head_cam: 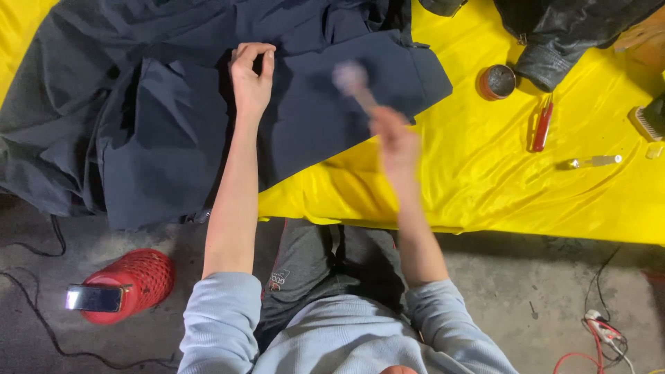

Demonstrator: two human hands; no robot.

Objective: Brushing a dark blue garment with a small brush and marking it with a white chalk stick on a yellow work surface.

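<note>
A dark navy garment [152, 104] lies spread over a yellow cloth [485, 180] on the table. My left hand [251, 76] presses down on the garment with its fingers curled, pinning the fabric. My right hand [395, 142] is blurred with motion and grips the handle of a small brush [352, 82], whose pale head is over the garment's right part.
A small round tin [497, 82], a red-handled tool [542, 126] and a small clear bottle [596, 161] lie on the yellow cloth to the right. A black leather jacket [568, 31] is at the top right. A red container [128, 282] with a phone stands on the floor.
</note>
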